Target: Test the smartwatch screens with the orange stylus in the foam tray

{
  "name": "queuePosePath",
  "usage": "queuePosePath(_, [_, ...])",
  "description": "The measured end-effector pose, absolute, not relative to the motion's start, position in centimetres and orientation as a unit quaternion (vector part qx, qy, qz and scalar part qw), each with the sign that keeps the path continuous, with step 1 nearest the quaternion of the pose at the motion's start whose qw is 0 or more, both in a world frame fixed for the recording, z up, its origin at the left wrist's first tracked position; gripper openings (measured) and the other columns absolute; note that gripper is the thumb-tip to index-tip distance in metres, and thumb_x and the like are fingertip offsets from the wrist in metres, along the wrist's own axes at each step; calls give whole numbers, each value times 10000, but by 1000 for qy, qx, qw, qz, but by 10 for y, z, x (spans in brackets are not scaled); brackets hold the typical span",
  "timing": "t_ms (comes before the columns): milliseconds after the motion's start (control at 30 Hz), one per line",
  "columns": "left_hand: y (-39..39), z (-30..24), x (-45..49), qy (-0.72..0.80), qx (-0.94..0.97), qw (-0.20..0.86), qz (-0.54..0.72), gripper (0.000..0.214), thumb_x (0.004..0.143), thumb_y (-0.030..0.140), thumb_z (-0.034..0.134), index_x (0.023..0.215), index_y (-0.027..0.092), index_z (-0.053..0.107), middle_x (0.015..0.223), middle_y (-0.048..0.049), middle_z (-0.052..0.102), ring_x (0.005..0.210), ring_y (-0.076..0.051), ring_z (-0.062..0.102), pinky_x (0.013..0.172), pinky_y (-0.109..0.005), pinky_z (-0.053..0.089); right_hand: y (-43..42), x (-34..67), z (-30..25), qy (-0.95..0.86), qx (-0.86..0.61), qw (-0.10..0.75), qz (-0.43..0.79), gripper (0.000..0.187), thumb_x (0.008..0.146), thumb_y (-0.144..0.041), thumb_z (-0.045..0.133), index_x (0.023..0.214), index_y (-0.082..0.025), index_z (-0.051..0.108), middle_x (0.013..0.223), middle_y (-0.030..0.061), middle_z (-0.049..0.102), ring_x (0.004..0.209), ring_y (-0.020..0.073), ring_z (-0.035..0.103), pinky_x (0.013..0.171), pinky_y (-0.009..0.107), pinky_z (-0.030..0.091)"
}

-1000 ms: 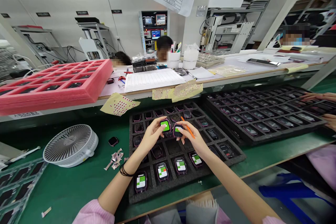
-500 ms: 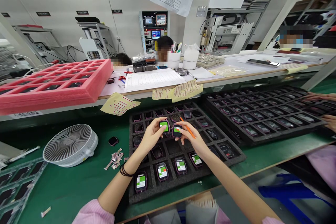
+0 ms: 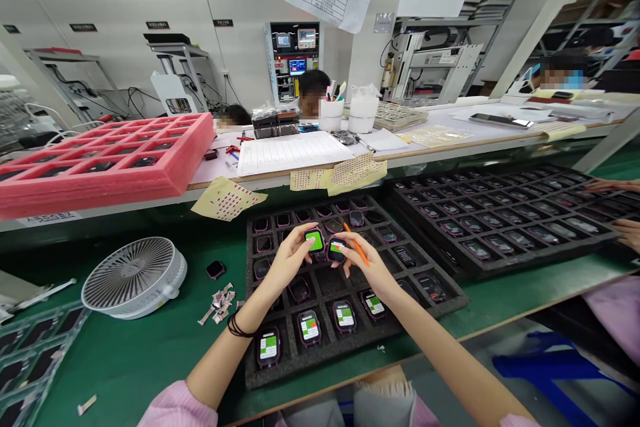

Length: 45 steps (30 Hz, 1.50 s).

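My left hand (image 3: pixel 295 250) is closed on a smartwatch body (image 3: pixel 315 241) whose screen is lit green, with the thumb on its face. Close beside it, my right hand (image 3: pixel 361 260) grips a second smartwatch body (image 3: pixel 336 249), its screen showing white, green and red blocks. An orange stick-like tool (image 3: pixel 357 245), perhaps a pen, also lies in my right hand. Both hands are above a black foam tray (image 3: pixel 320 361). Smartwatch bodies sit in many of its pockets; the near row has lit ones, such as a lit watch (image 3: pixel 309 327).
A white round fan (image 3: pixel 135 277) stands at left, near a loose watch body (image 3: pixel 216 269) and a pile of small strips (image 3: pixel 219 303). More black foam trays (image 3: pixel 480 220) lie to the right, by a co-worker's hands (image 3: pixel 625 230). A pink foam tray (image 3: pixel 190 153) rests on the shelf above.
Both hands stay nearly in place over the tray. The left watch's screen now shows more plainly green, and the right watch and orange tool have shifted very slightly.
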<state>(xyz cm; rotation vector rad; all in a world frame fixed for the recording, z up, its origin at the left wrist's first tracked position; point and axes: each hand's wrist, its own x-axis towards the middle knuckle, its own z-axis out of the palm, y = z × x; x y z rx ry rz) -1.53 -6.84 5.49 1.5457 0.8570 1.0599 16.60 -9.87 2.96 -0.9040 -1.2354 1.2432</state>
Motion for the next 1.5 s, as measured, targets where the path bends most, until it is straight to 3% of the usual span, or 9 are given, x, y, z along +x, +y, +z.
queuePosePath(400, [-69,56,-15,362,645,509,440,377,834,365,536,1160,177,558,1027,-73,593,664,-109,513,572,-218,475,-98,167,28,-506,-399,565,516,272,772,-356,646,992,-210,587,793,3,599,542,127,619,414,223,433])
queuePosePath(733, [-67,53,-17,355,641,518,441,405,823,342,549,1192,176,540,992,-65,591,660,-102,510,577,-213,476,-99,169,27,-504,-380,570,526,252,801,-363,602,1002,-213,592,828,22,623,569,148,632,428,235,431])
queuePosePath(1067, [-67,50,-13,364,635,527,432,447,737,308,670,1142,183,528,1055,-76,595,847,-162,584,597,-205,467,-100,168,29,-501,-382,565,533,233,804,-350,597,992,-212,592,835,19,616,576,144,633,440,232,426])
queuePosePath(1233, [-67,52,-15,354,643,525,431,416,816,341,564,1192,166,526,1038,-78,592,717,-119,543,587,-214,476,-100,167,29,-498,-384,565,533,235,800,-349,601,990,-209,591,830,17,613,563,140,631,438,231,423])
queuePosePath(1500, [-68,56,-16,366,635,525,432,410,850,395,497,1187,169,558,1013,-67,603,697,-117,528,612,-224,488,-100,168,28,-503,-385,563,531,232,805,-340,595,992,-202,588,818,13,611,567,137,633,443,227,426])
